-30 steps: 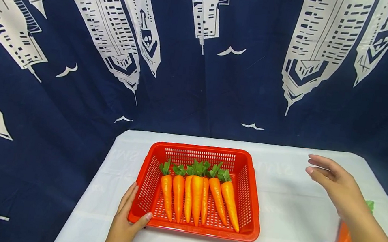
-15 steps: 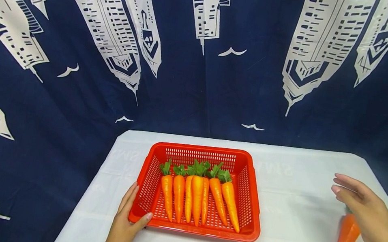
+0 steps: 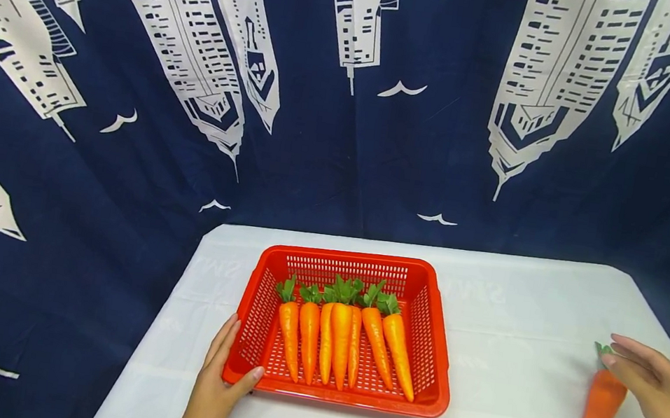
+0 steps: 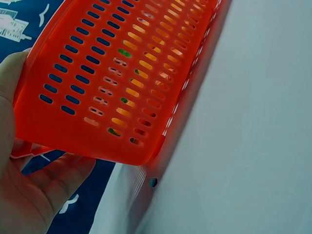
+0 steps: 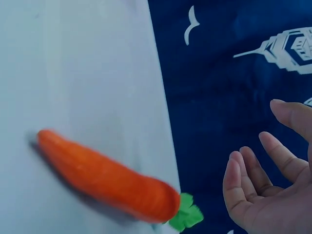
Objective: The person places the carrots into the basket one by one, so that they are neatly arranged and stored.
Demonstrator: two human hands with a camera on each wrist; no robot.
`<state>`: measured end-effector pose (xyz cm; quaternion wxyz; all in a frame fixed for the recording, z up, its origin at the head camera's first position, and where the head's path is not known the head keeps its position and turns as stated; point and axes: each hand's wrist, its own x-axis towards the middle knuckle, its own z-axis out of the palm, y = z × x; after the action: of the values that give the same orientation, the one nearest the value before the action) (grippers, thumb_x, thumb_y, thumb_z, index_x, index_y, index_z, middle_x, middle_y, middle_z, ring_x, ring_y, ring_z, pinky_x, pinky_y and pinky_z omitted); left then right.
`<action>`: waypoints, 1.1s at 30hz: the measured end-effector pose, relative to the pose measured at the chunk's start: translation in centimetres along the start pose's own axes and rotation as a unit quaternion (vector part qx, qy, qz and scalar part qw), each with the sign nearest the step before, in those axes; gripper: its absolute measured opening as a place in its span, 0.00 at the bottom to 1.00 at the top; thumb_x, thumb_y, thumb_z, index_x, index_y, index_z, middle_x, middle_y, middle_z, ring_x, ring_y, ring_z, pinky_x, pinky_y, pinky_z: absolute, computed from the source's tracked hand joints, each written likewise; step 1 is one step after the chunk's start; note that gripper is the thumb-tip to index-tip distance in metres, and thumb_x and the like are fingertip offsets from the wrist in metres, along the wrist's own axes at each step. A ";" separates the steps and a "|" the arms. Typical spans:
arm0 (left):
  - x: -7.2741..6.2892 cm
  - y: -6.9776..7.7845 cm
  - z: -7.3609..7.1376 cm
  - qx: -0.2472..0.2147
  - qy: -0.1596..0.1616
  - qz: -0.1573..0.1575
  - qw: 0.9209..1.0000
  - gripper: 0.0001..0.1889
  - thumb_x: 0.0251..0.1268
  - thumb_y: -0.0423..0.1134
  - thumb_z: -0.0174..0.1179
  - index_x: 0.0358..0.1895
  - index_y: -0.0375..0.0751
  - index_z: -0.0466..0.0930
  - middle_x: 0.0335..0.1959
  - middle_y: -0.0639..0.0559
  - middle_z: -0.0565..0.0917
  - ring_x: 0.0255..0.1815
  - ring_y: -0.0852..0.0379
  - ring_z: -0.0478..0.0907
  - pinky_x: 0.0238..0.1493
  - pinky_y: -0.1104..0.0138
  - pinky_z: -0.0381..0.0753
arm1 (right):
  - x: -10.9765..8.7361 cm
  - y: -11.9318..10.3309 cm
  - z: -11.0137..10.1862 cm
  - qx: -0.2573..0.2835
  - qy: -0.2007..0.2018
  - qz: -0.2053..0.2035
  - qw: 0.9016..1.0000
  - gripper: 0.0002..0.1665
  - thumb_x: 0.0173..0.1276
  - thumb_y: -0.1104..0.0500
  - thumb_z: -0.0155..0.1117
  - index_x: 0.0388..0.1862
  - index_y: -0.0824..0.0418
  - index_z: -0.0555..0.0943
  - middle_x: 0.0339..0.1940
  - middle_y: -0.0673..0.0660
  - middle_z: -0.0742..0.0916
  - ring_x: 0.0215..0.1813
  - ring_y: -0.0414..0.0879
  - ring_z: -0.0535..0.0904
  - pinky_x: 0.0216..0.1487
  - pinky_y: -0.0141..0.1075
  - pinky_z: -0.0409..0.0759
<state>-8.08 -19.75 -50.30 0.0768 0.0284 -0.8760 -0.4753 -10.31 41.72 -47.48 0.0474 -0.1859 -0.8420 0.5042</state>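
Observation:
A red plastic basket (image 3: 431,398) with slotted walls stands on the table, several orange carrots (image 3: 340,344) lying side by side in it. At the basket's near left corner is my left hand (image 3: 216,384), gripping the rim with the thumb on the near side and the fingers along the left side. The left wrist view shows that hand (image 4: 34,190) at the slotted wall. On the right, my right hand (image 3: 659,400) hovers beside the leafy end of a single redder carrot (image 3: 601,410), fingers loosely bent and holding nothing. This carrot (image 5: 107,180) lies apart from the hand in the right wrist view.
The table (image 3: 510,373) has a white cover. Behind it hangs a dark blue cloth (image 3: 341,160) printed with white buildings and birds. White tabletop lies between the basket and the single carrot.
My right hand has moved right and nearer to me, from beyond the single carrot to beside its leafy top, uncovering most of the carrot. The left hand and basket have stayed put.

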 end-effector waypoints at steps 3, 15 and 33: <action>-0.1 0.0 0.0 -0.002 -0.002 0.003 1.000 0.47 0.62 0.51 0.71 0.80 0.68 0.52 0.82 0.67 0.50 0.79 0.59 0.55 0.72 0.51 0.67 | 0.0 1.0 0.0 -0.013 0.015 0.016 1.000 0.44 0.76 0.42 0.59 0.83 0.53 0.55 0.56 0.26 0.74 0.52 0.16 0.66 0.78 0.65 0.47; 0.0 -0.2 -0.1 -0.025 -0.006 0.012 1.000 0.47 0.62 0.50 0.71 0.80 0.66 0.52 0.83 0.65 0.50 0.80 0.58 0.52 0.75 0.44 0.60 | 0.2 2.6 0.4 -0.028 0.034 0.143 0.989 0.41 0.79 0.55 0.51 0.83 0.61 0.48 0.82 0.71 0.52 0.82 0.66 0.47 0.75 0.66 0.58; 0.0 -0.4 -0.1 -0.030 -0.004 0.015 0.999 0.46 0.63 0.50 0.71 0.80 0.64 0.53 0.82 0.68 0.50 0.81 0.54 0.51 0.75 0.41 0.60 | 1.4 5.8 0.9 -0.097 -0.050 0.211 0.971 0.56 0.72 0.42 0.64 0.84 0.60 0.44 0.80 0.77 0.49 0.74 0.78 0.53 0.66 0.72 0.64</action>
<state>-8.04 -20.03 -50.55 0.0817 0.0111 -0.8621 -0.4999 -10.29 43.95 -53.12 -0.1206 -0.3378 -0.8300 0.4272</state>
